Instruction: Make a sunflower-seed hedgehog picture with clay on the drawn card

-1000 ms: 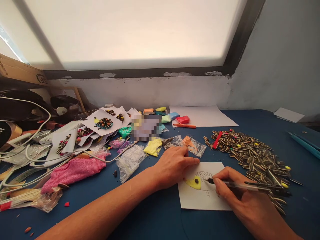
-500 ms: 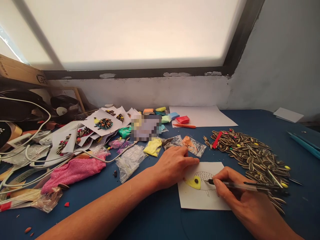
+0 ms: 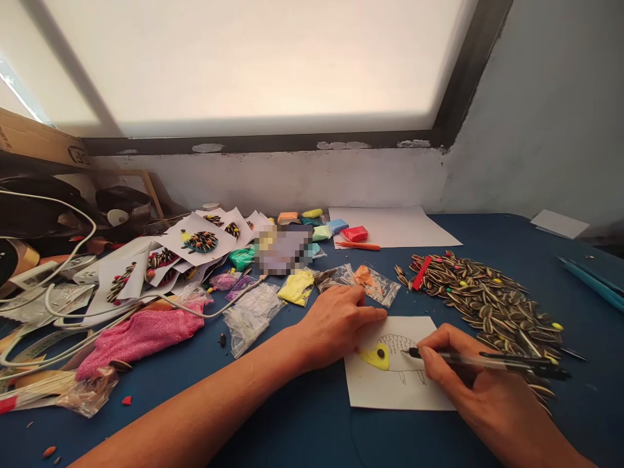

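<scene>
A white paper card (image 3: 370,393) lies on the blue table, bearing an inked animal outline (image 3: 396,348) with short legs and small curved marks on its body. Its head is a flat yellow clay piece (image 3: 373,359) with a dark round eye. My right hand (image 3: 480,383) grips a black-and-clear pen (image 3: 468,359), its tip on or just above the outline's body. At the card's upper left edge, my left hand (image 3: 336,325) rests palm down with its fingers stretched out, holding nothing.
Sunflower seeds (image 3: 487,299) are heaped at right, beside a red strip (image 3: 422,273). Bags of coloured clay (image 3: 297,286), a pink cloth (image 3: 146,335), a white cable (image 3: 88,221) and several seed-decorated cards (image 3: 197,240) crowd the left. A larger white sheet (image 3: 400,224) lies behind.
The pen's tip has shifted very slightly over the drawing, and its rear end has swung a little. My left hand stays in place on the card.
</scene>
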`<action>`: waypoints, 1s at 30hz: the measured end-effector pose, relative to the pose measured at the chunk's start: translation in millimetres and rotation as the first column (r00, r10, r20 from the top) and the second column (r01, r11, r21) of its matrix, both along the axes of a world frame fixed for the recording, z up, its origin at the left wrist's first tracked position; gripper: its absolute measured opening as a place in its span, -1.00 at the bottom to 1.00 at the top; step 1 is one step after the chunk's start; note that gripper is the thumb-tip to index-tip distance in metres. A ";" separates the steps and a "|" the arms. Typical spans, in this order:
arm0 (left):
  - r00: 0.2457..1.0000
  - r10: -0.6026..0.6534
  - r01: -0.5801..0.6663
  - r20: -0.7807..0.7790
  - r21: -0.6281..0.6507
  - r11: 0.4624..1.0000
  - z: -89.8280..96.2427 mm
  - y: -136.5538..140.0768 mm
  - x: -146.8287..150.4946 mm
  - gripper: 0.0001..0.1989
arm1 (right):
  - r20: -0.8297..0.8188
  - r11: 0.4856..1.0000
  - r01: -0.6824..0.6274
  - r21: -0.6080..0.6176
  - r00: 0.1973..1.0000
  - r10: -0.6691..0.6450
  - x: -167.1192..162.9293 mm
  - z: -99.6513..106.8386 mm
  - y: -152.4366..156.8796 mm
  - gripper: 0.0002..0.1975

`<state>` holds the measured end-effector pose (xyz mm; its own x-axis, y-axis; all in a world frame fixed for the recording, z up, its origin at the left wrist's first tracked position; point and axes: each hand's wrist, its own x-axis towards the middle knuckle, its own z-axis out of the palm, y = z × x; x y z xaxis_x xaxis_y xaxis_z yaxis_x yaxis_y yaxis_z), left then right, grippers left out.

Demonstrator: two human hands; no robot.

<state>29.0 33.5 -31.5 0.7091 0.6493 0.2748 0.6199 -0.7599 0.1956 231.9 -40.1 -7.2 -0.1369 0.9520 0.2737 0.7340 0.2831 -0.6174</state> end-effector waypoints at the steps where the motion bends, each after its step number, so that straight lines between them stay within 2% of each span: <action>1: 1.000 -0.002 0.002 0.005 0.005 1.000 -0.7 0.3 0.1 -0.71 | 0.000 1.000 -0.004 0.004 1.000 0.004 0.7 -1.9 0.0 -0.74; 9: 1.000 -0.004 0.004 0.017 0.026 1.000 -2.4 1.4 0.6 -0.71 | 0.014 1.000 -0.020 0.015 1.000 0.020 5.4 -15.2 -1.8 -0.75; 20: 1.000 0.001 -0.001 -0.001 0.005 1.000 -0.6 0.4 1.2 -0.70 | 0.009 1.000 -0.020 -0.019 1.000 0.020 3.2 -9.2 -0.5 -0.73; 26: 1.000 0.002 -0.001 -0.015 0.010 1.000 0.0 0.2 1.1 -0.71 | -0.006 0.999 -0.031 0.012 0.999 0.031 0.0 -3.9 -0.3 -0.74; 30: 1.000 -0.004 0.004 0.002 0.011 1.000 -0.6 -0.1 1.0 -0.71 | -0.006 0.999 0.028 0.044 1.000 -0.028 2.0 -1.9 0.2 -0.76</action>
